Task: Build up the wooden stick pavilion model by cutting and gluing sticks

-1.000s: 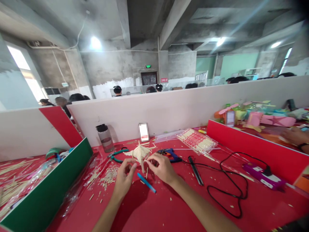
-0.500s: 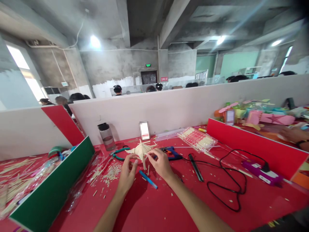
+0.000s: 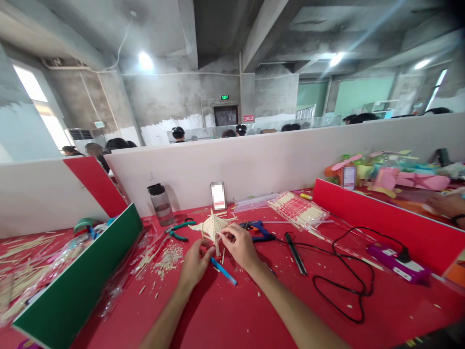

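A small pointed model of pale wooden sticks (image 3: pixel 213 226) stands on the red table in front of me. At its lower right, my right hand (image 3: pixel 238 244) has its thumb and fingertips pinched against the model's stick frame. My left hand (image 3: pixel 198 258) is at the lower left of the model, its fingers curled together around a short pale stick that points up. A blue pen (image 3: pixel 224 271) lies just below the model, between my forearms.
Teal-handled pliers (image 3: pixel 178 230), a bottle (image 3: pixel 161 205) and stick scraps (image 3: pixel 169 258) lie left. A propped phone (image 3: pixel 218 196) is behind. Rightward are a blue glue gun (image 3: pixel 262 231), black cutter (image 3: pixel 296 254), stick pack (image 3: pixel 298 208), cable and purple power strip (image 3: pixel 397 264). A person's hand (image 3: pixel 445 204) shows far right.
My left hand has moved slightly down and right, away from the model's left edge, with its fingers curled closer. My right hand stays nearly in place at the model.
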`<state>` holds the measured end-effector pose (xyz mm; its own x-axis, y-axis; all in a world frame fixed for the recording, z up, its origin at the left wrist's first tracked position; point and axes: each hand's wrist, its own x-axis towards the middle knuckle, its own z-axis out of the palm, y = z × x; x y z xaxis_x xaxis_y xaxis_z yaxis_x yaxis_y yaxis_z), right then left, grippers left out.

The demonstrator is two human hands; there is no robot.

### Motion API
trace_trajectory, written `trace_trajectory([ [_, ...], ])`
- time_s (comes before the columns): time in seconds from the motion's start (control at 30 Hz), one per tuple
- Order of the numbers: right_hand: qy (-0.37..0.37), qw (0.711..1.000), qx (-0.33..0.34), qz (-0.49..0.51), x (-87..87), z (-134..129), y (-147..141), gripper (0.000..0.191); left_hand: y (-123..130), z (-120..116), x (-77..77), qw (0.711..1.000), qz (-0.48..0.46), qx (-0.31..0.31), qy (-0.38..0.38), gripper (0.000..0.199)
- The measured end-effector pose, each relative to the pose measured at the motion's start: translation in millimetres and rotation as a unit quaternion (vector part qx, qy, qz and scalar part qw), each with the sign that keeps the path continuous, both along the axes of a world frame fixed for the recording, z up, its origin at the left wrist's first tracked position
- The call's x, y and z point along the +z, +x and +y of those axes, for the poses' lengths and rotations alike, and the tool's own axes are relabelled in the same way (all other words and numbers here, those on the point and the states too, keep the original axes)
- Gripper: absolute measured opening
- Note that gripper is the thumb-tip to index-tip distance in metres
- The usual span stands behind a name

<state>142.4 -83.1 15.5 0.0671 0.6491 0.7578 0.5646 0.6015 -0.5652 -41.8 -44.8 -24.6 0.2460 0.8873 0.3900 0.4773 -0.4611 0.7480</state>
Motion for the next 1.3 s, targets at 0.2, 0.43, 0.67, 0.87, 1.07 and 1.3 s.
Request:
trace_trajectory([
  [0.2, -0.01, 1.0, -0.003, -0.005, -0.5, 1, -1, 0.01, 7, 1, 0.2, 0.997, 0.073, 0.016, 0.0, 0.031],
  [0.43, -0.011, 1.0, -0.006, -0.01, 0.0, 2, -1, 0.01, 11, -3, 4.2, 0.997, 0.08, -0.021, 0.0, 0.031],
  [0.67, -0.012, 1.0, -0.01, -0.011, -0.4, 3, -1, 0.01, 12, -4, 7.0, 0.996, 0.084, -0.043, 0.002, 0.032],
  [0.87, -0.014, 1.0, -0.009, -0.019, -0.2, 3, -1, 0.009, 11, -4, 8.2, 0.994, 0.099, -0.048, 0.017, 0.032],
  [1.07, -0.015, 1.0, -0.014, -0.016, -2.5, 6, -2, 0.008, 10, -5, 9.1, 0.992, 0.112, -0.047, 0.036, 0.031],
  [1.3, -0.023, 1.0, -0.009, -0.017, -0.8, 2, 2, 0.006, 10, -3, 6.0, 0.993, 0.107, -0.044, 0.031, 0.031],
])
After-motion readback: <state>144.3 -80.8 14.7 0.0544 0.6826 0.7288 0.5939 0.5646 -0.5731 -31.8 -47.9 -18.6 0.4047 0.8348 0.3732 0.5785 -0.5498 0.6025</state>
